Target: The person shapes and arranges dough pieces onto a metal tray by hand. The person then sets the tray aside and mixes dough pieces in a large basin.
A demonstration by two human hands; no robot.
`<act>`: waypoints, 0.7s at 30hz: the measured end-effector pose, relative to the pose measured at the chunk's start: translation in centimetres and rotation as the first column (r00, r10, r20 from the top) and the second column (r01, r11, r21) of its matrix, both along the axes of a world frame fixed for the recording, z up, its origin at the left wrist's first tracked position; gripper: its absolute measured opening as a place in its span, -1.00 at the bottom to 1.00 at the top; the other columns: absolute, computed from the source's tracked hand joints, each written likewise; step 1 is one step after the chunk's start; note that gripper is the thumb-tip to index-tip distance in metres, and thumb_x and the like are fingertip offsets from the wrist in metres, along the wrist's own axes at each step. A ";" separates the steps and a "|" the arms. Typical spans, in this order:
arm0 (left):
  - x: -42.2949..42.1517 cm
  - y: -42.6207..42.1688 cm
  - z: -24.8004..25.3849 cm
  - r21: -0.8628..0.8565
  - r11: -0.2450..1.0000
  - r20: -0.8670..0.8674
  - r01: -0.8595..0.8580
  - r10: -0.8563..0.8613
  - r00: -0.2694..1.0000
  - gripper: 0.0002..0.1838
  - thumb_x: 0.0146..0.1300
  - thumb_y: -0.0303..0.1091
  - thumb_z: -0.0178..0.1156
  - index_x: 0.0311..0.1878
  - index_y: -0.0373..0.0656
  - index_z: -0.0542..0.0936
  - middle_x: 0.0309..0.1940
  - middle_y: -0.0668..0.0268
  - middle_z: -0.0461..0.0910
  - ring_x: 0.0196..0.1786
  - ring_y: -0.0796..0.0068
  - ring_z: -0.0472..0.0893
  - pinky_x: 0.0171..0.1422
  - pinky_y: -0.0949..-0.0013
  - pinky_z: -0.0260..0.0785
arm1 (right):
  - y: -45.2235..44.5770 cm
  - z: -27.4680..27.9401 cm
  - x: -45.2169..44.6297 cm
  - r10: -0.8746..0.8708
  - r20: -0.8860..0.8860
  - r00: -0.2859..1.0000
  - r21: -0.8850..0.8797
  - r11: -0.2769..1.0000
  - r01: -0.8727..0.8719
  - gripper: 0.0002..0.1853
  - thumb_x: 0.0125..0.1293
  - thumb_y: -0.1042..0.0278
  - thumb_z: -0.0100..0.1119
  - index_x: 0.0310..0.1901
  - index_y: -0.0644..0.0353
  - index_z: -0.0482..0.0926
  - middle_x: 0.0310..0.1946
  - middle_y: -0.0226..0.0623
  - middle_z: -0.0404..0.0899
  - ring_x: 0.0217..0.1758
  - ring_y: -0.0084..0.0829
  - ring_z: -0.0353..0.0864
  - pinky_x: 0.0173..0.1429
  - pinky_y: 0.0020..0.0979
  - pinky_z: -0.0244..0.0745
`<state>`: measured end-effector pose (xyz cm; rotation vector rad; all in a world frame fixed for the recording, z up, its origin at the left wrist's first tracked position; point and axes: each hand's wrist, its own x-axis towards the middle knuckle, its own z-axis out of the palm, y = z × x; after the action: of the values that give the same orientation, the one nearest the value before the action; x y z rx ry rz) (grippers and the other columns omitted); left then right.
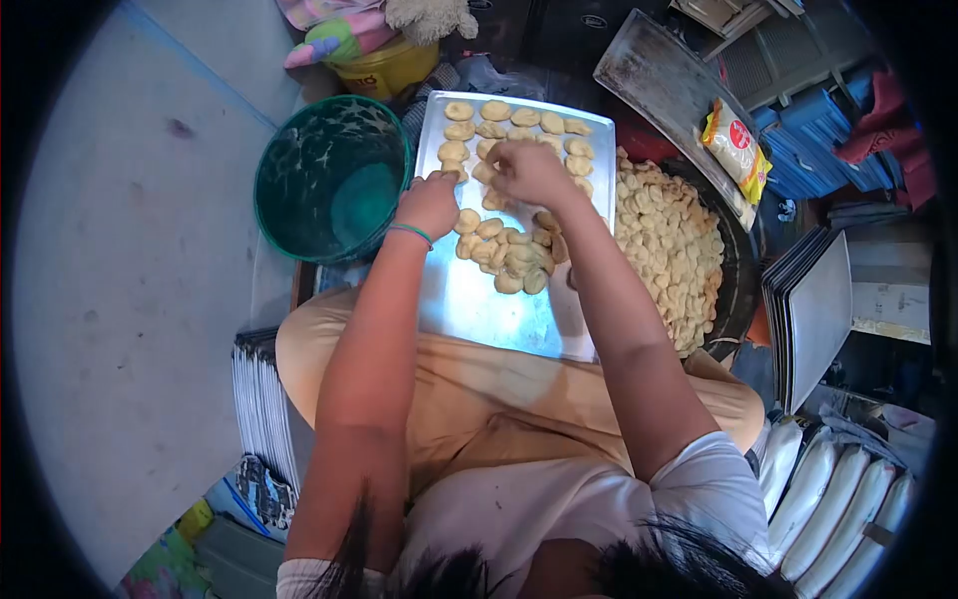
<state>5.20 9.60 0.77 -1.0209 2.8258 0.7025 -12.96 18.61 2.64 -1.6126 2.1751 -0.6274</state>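
Prob. spacing your dough pcs (496,111) on tray (454,309); L hand (429,207), R hand (531,173) curled, can't tell grip; next needs even gaps.

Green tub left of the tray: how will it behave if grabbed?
The tub is probably light for its size: only pale smears show inside. Its round, smooth wall suggests fairly stiff plastic, maybe flexing slightly at the rim. A push high up might tip it, since the base looks narrower than the mouth.

Our left hand (429,207) and right hand (529,172) reach forward, close together (fingers bent), forearms angling inward.
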 end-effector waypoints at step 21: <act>0.3 0.5 -1.8 0.016 0.982 -0.372 -0.186 0.178 0.911 -0.70 0.08 -0.50 0.19 -0.07 -0.21 0.58 -0.11 0.00 0.58 -0.04 -0.08 0.57 0.07 0.04 0.45 | 3.8 -0.5 5.7 -0.092 -0.064 0.994 0.191 0.976 0.102 -0.82 0.07 0.26 0.29 -0.27 0.05 0.69 -0.33 -0.21 0.70 -0.17 -0.17 0.68 0.00 -0.16 0.47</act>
<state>5.53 10.13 -0.98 -1.2930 3.0817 0.9855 -7.28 22.44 2.17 -1.4462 2.2871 -0.3874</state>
